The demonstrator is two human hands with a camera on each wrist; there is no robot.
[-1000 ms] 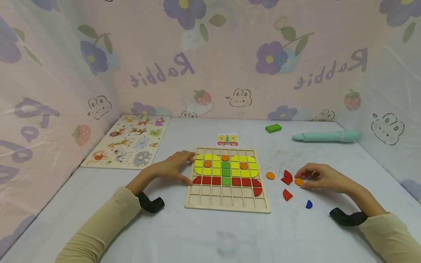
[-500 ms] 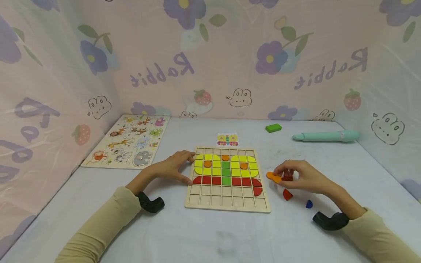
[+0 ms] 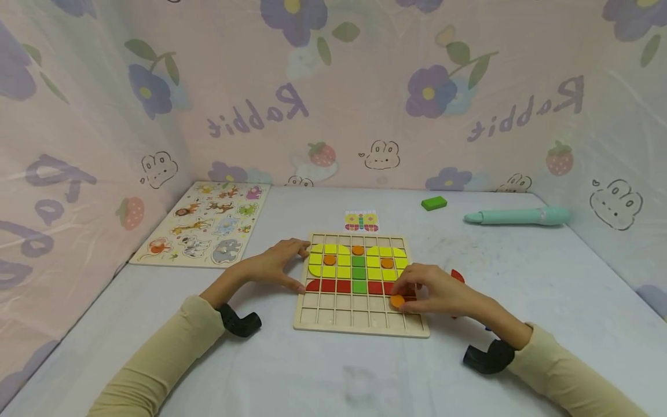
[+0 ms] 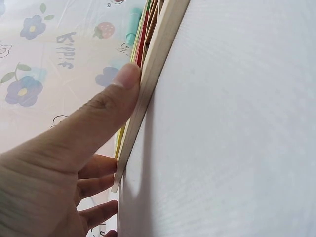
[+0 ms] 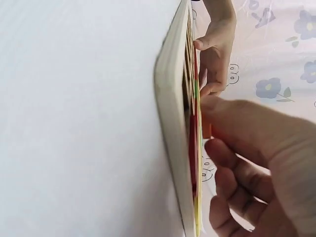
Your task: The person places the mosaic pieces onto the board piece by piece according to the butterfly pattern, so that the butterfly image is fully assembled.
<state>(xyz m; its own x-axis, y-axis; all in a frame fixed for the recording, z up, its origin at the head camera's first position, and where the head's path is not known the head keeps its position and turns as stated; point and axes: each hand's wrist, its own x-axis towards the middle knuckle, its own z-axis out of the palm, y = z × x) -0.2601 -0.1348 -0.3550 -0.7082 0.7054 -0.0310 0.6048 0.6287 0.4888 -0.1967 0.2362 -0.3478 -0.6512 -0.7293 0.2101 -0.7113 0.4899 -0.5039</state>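
In the head view a wooden grid board [image 3: 361, 331] lies mid-table, with yellow, red, green and orange pieces set in its cells. My right hand [image 3: 440, 292] is over the board's right side and pinches an orange disc [image 3: 398, 301] between thumb and fingers, just below the red row. The right wrist view shows this disc [image 5: 207, 129] at the fingertips, close to the board's face. My left hand [image 3: 273, 266] rests on the board's left edge, thumb extended; its thumb [image 4: 116, 96] and fingers touch the wooden rim in the left wrist view.
Red quarter pieces [image 3: 457, 276] lie right of the board, partly behind my right hand. A picture card [image 3: 362, 220] is just beyond the board. Farther back are a green block [image 3: 434, 203] and a mint-coloured pen-like object [image 3: 516, 216]. An animal puzzle board [image 3: 200, 226] lies at left.
My right hand has picked up an orange disc from the table on the right and carried it left, past the red pieces, over the board. The left hand has stayed in place.
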